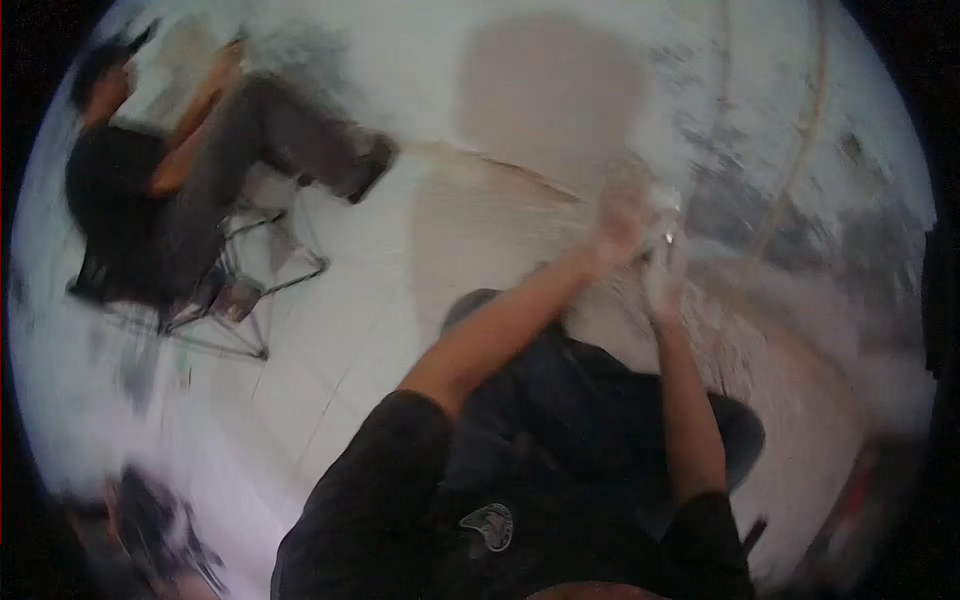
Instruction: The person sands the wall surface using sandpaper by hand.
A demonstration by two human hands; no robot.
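Reference point: the dark trousers [560,400] of the person wearing the head camera; I take all places from them.

Hands: I locate the left hand [622,222] and the right hand [664,280] beyond the trousers, near each other, with both arms extended. The small bright item [668,237] sits at the hands, also beyond the trousers. My judgement is that the reach past the bent legs lets both hands work at the item without the knees obstructing either forearm.

Grip: I cannot tell, for either hand, whether the fingers are apart, together or clamped on the item (blur smears the fingertips on my feed). The item's exact shape is likewise unreadable.

Surroundings: pale floor [350,320] extends to the left of the trousers. A folding chair [265,290] stands on it, left of and farther out than the trousers, carrying another person [115,185] in dark clothing. The chair is well apart from the trousers; I judge that this spacing leaves elbow room on the left.
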